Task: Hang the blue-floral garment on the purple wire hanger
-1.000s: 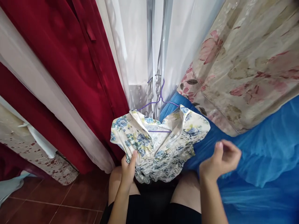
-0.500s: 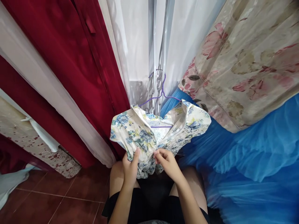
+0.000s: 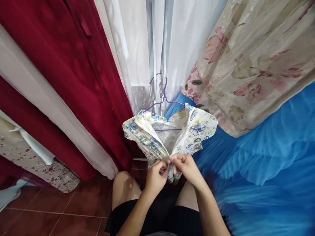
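Note:
A small white blouse with blue and yellow flowers (image 3: 194,129) hangs on a purple wire hanger (image 3: 164,98) in front of me. My left hand (image 3: 155,177) pinches the left front edge of the blouse near its lower middle. My right hand (image 3: 186,167) pinches the right front edge right beside it. Both hands meet at the front opening, fingertips almost touching, with the two edges drawn together. The hanger's hook is caught on a thin metal rail between sheer white curtains.
Dark red curtains (image 3: 73,82) hang at the left, sheer white curtains (image 3: 133,49) at the centre. A beige floral fabric (image 3: 258,55) and blue tulle (image 3: 265,157) fill the right. Red floor tiles (image 3: 61,213) lie below. My bare knees and black shorts are under the blouse.
My right hand came in from the right, where it was free, and took the blouse's right front edge. My left hand shifted right to the centre, and the blouse front has been gathered together.

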Motion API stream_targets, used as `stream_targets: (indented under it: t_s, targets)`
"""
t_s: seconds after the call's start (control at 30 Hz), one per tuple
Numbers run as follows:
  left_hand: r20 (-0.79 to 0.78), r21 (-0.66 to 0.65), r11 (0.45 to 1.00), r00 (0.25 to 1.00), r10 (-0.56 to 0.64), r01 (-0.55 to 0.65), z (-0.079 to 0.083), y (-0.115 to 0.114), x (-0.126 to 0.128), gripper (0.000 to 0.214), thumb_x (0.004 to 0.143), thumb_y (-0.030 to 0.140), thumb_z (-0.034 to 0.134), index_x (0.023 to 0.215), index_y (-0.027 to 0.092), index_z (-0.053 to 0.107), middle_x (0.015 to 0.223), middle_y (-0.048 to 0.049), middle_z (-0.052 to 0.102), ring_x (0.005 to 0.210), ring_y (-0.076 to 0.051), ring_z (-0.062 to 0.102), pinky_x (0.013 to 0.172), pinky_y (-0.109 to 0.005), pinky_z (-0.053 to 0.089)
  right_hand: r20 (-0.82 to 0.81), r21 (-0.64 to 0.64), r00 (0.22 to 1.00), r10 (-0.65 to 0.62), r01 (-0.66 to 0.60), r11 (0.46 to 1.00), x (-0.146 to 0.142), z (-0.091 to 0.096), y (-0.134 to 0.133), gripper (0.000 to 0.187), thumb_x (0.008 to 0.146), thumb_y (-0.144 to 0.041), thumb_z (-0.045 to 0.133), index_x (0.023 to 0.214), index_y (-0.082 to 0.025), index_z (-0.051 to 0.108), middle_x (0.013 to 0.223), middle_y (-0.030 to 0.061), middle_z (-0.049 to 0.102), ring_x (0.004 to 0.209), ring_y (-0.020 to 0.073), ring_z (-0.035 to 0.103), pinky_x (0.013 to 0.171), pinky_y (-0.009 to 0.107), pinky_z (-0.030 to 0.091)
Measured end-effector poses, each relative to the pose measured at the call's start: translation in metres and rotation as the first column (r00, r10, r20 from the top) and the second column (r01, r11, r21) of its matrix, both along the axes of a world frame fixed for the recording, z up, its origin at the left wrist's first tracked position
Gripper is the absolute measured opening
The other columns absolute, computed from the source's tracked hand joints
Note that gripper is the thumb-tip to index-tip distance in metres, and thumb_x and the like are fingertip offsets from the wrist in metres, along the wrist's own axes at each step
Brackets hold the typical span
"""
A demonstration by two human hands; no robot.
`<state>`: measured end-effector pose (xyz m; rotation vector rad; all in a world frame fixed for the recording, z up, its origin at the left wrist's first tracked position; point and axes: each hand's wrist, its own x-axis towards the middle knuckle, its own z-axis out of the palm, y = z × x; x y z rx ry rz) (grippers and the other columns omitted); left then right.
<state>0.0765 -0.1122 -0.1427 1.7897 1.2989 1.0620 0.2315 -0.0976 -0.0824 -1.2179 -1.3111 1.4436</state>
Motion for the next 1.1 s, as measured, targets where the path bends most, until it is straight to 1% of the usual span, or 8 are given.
stream_targets:
  t_s: [0.27,0.4,0.57,0.67,0.83,0.9,1.0,1.1]
  targets:
    - [-0.565,0.065,0.960,0.803,-0.190,0.273,0.040,-0.016,-0.007,0.026,0.082,0.002,0.050,0.093,0.021,0.064,0.102,-0.0052,0.068,0.088,-0.021,0.066,0.072,-0.030,0.048,-0.097,0.250,0.992,-0.076,0.098,0.963,-0.004,0.123,0.075,0.039,0.080,-0.047,0.074,0.059,-0.015,0.070,0.050,0.0024,0.062,0.043,0.0078,0.042,0.043,0.023,0.030]
    - [-0.612,0.022,0.913,0.728,-0.310,0.408,0.048,-0.008,-0.018,0.021,0.085,0.006,0.054,0.093,0.021,0.066,0.101,-0.0046,0.070,0.086,-0.021,0.068,0.073,-0.031,0.052,-0.054,0.296,0.993,-0.101,0.113,0.949,-0.005,0.152,0.085,0.032,0.081,-0.039,0.072,0.062,-0.014,0.071,0.052,0.0036,0.064,0.045,0.0083,0.045,0.044,0.022,0.033]
    - [-0.236,0.332,0.922,0.964,-0.124,0.200,0.094,0.041,-0.034,0.024,0.098,0.023,0.058,0.120,0.024,0.066,0.102,-0.0037,0.072,0.090,-0.017,0.068,0.086,-0.031,0.054,-0.049,0.308,0.994,-0.097,0.107,0.945,-0.004,0.136,0.068,0.029,0.087,-0.041,0.066,0.079,-0.014,0.074,0.050,0.0001,0.062,0.045,0.0089,0.046,0.046,0.022,0.035]
    - [-0.050,0.519,0.855,0.999,0.001,0.025,0.136,0.076,-0.033,0.043,0.101,0.024,0.054,0.144,0.025,0.052,0.097,-0.0029,0.070,0.082,-0.014,0.065,0.081,-0.029,0.053,-0.032,0.327,0.997,-0.074,0.081,0.942,-0.005,0.130,0.059,0.030,0.089,-0.042,0.064,0.082,-0.014,0.073,0.050,0.0000,0.062,0.044,0.0093,0.046,0.047,0.022,0.036]
    - [-0.109,0.670,0.738,0.994,-0.003,0.076,0.180,0.100,-0.016,0.016,0.101,0.023,0.054,0.101,0.019,0.069,0.096,-0.0043,0.067,0.090,-0.016,0.063,0.085,-0.030,0.051,0.076,0.434,0.976,-0.205,0.153,0.888,-0.013,0.113,0.064,0.030,0.091,-0.042,0.060,0.081,-0.016,0.069,0.050,-0.0008,0.059,0.045,0.0117,0.049,0.049,0.024,0.035]
    - [-0.006,0.733,0.680,0.999,0.054,-0.033,0.185,0.103,-0.019,0.013,0.100,0.023,0.057,0.095,0.018,0.068,0.093,-0.0039,0.067,0.093,-0.016,0.063,0.086,-0.030,0.050,0.168,0.469,0.942,-0.291,0.183,0.864,-0.016,0.094,0.071,0.028,0.090,-0.040,0.059,0.078,-0.017,0.067,0.050,-0.0007,0.058,0.046,0.0130,0.050,0.049,0.024,0.035]
    - [0.326,0.670,0.646,0.927,0.187,-0.366,0.181,0.117,-0.048,0.014,0.099,0.028,0.059,0.095,0.018,0.068,0.093,-0.0032,0.067,0.092,-0.015,0.063,0.084,-0.027,0.049,0.272,0.420,0.918,-0.288,0.156,0.894,-0.019,0.060,0.074,0.028,0.088,-0.039,0.059,0.070,-0.018,0.064,0.048,-0.0014,0.054,0.045,0.0132,0.047,0.048,0.025,0.031]
    - [0.674,0.353,0.694,0.685,0.277,-0.628,0.159,0.143,-0.094,0.014,0.095,0.030,0.064,0.091,0.017,0.067,0.084,-0.0003,0.065,0.082,-0.012,0.062,0.078,-0.021,0.049,0.210,0.331,0.955,-0.209,0.131,0.934,-0.023,0.037,0.064,0.030,0.086,-0.040,0.060,0.066,-0.018,0.061,0.047,-0.0031,0.049,0.044,0.0116,0.042,0.046,0.024,0.028]
